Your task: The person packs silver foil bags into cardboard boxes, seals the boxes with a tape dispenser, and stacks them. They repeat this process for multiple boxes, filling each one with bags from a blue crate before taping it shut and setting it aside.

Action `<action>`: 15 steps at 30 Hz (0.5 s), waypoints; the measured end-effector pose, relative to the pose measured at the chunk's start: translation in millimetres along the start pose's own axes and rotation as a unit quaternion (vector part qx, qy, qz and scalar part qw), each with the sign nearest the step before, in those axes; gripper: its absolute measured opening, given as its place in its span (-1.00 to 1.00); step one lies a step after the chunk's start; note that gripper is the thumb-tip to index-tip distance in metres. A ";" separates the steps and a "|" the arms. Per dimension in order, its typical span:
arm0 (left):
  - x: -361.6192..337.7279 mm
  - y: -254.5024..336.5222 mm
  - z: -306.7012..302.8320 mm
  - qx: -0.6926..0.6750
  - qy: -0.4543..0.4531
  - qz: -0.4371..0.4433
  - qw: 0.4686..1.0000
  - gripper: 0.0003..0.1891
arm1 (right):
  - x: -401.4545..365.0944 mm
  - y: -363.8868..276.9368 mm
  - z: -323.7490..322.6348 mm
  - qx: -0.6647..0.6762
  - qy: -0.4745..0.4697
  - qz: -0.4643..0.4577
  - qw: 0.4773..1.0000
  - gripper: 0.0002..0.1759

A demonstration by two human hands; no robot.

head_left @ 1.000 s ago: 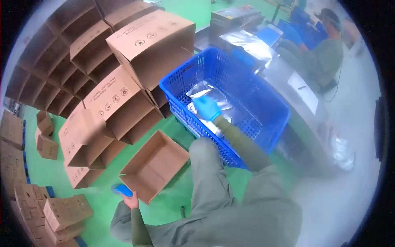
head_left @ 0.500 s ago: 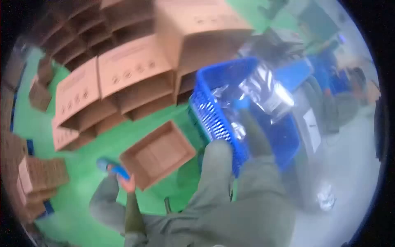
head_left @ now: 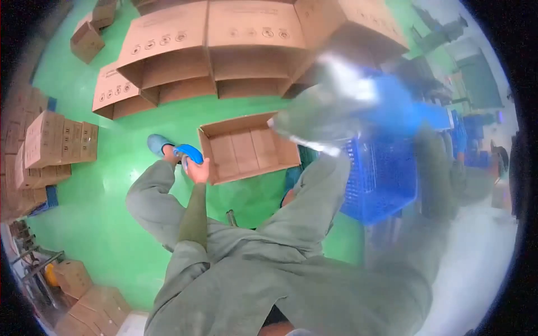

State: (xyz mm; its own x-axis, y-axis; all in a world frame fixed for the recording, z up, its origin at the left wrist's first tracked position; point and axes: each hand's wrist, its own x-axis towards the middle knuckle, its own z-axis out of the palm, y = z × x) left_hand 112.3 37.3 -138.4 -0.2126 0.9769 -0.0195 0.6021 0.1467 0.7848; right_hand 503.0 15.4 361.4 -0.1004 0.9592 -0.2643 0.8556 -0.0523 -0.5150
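Observation:
My left hand is closed around a blue curved tool, which looks like a tape dispenser. It is beside the left wall of an open cardboard box; the box's inside is bare brown. My right hand, blurred and apparently in a blue glove, grips a shiny clear plastic bag. The bag hangs in the air over the box's right end and the near side of a blue plastic basket. What the bag contains is too smeared to make out.
Large open-fronted cardboard cartons stand in a row ahead. Stacked boxes sit at the left, more boxes at the lower left. My knees flank the green floor. Another person is at the far right.
My right hand has come up out of the blue basket with the plastic bag and moved toward the box. The view has turned to the right. My left hand still holds the blue tool.

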 end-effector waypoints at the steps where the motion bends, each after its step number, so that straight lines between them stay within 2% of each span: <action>1: -0.7 -11.4 8.1 0.057 0.049 0.040 0.996 -0.14 | 25.8 -2.4 27.1 -0.047 -0.021 -0.041 0.998 -0.51; 2: 0.7 -17.6 10.5 0.117 0.096 0.079 0.985 -0.16 | 51.7 -4.9 54.1 -0.092 -0.038 -0.083 0.992 -0.48; 3: 1.3 0.9 0.6 0.033 0.061 0.025 0.997 -0.18 | 75.8 -9.6 91.9 -0.132 -0.064 -0.142 0.979 -0.51; 4: 1.8 7.3 -3.1 0.031 0.066 0.025 0.997 -0.18 | 89.3 -8.8 140.1 -0.112 -0.025 -0.161 0.980 -0.52; 5: -1.5 10.9 -6.7 0.018 0.038 -0.003 0.999 -0.19 | 115.5 28.0 208.7 -0.173 -0.014 -0.269 0.947 -0.52; 6: -2.5 13.1 -9.4 0.006 0.007 -0.027 1.000 -0.20 | 111.3 18.7 243.2 -0.213 -0.088 -0.267 0.936 -0.61; 7: -3.5 15.4 -6.0 0.004 0.010 -0.021 1.000 -0.20 | 108.4 31.4 282.5 -0.274 -0.247 -0.271 0.889 -0.61; 8: -3.2 10.4 -3.6 0.047 0.080 0.041 0.995 -0.24 | 98.2 58.4 313.0 -0.289 -0.291 -0.298 0.862 -0.58; 9: -5.2 1.1 -0.1 0.088 0.141 0.106 0.980 -0.27 | 80.3 72.3 322.2 -0.201 -0.291 -0.307 0.884 -0.61; 10: 1.6 -19.9 12.9 0.082 0.137 0.067 0.985 -0.30 | 79.2 77.1 309.3 -0.201 -0.286 -0.293 0.890 -0.61; 11: 3.6 -41.3 26.7 0.072 0.122 0.025 0.990 -0.33 | 70.0 81.8 281.1 -0.144 -0.186 -0.273 0.933 -0.65; 12: -3.1 -45.6 37.5 0.057 0.093 0.036 0.993 -0.33 | 54.1 89.7 245.4 -0.091 -0.076 -0.241 0.963 -0.69; 13: -7.5 -47.9 46.5 0.044 0.119 0.012 0.992 -0.29 | 31.9 93.4 195.2 -0.069 0.010 -0.144 0.987 -0.69; 14: -8.3 -53.0 51.8 0.033 0.148 -0.012 0.988 -0.25 | 10.9 104.8 149.3 -0.048 0.101 -0.053 0.992 -0.70; 15: -1.7 -65.1 50.3 0.035 0.154 0.005 0.987 -0.22 | -2.2 154.8 128.7 -0.002 0.234 0.030 0.972 -0.68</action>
State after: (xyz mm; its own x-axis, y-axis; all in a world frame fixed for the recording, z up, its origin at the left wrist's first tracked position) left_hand 112.1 33.9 -220.5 -0.4238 0.8865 0.1859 0.6552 0.1583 0.7387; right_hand 570.3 -30.5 177.3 0.1910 0.9759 0.1057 0.8547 -0.1123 -0.5069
